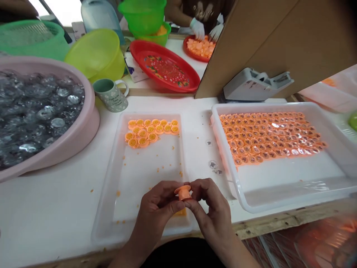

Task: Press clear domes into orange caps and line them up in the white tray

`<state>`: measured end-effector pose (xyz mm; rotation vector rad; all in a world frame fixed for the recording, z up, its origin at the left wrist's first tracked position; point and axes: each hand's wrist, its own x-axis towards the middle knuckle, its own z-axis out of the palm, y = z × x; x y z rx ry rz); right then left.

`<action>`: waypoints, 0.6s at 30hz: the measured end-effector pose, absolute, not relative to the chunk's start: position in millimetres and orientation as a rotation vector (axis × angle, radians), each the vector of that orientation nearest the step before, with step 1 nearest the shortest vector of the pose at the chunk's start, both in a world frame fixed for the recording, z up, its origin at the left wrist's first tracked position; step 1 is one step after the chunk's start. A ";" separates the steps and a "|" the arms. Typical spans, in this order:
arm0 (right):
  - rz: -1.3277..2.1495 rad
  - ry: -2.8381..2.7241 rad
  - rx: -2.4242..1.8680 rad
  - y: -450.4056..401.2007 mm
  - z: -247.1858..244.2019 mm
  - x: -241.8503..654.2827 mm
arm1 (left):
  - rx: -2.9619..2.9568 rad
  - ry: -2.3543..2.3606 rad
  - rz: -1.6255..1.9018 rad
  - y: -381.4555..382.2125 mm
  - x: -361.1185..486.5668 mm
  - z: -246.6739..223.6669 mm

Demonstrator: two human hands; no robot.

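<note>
Between my two hands, over the near right corner of a shallow white tray (pixel 111 193), is a small orange spool-shaped piece (pixel 184 192). My left hand (pixel 157 208) pinches it from the left with thumb and fingers, and my right hand (pixel 210 208) grips it from the right. Several orange round pieces with yellow centres (pixel 142 133) sit in rows at the far end of that tray. A larger white tray (pixel 237 186) to the right holds rows of orange pieces with dark, shiny centres (pixel 259 137).
A pink basin (pixel 89 111) of clear discs stands left, near a green mug (pixel 111 96). Behind are a yellow-green bowl (pixel 97 56), a tilted red tray (pixel 167 69) and a cardboard panel (pixel 251 41). A person's gloved hands (pixel 198 29) work over a red plate.
</note>
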<state>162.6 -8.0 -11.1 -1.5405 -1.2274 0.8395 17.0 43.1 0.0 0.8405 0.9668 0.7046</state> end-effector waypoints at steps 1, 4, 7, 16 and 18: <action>0.830 -1.260 -1.531 -5.7 -11.2 163.0 | 0.808 0.961 0.700 44.8 17.2 -2.3; 0.834 -1.276 -1.525 -2.3 -11.4 163.5 | 0.798 0.976 0.669 50.4 19.7 -6.0; 0.852 -1.242 -1.542 -2.9 -14.6 161.6 | 0.864 1.026 0.673 51.2 25.7 -5.5; 0.908 -0.955 -1.501 4.6 -14.3 182.6 | 1.228 1.045 0.673 68.5 68.5 9.4; 0.960 -0.797 -1.497 3.6 -15.0 219.4 | 1.511 1.068 0.623 96.1 74.1 7.1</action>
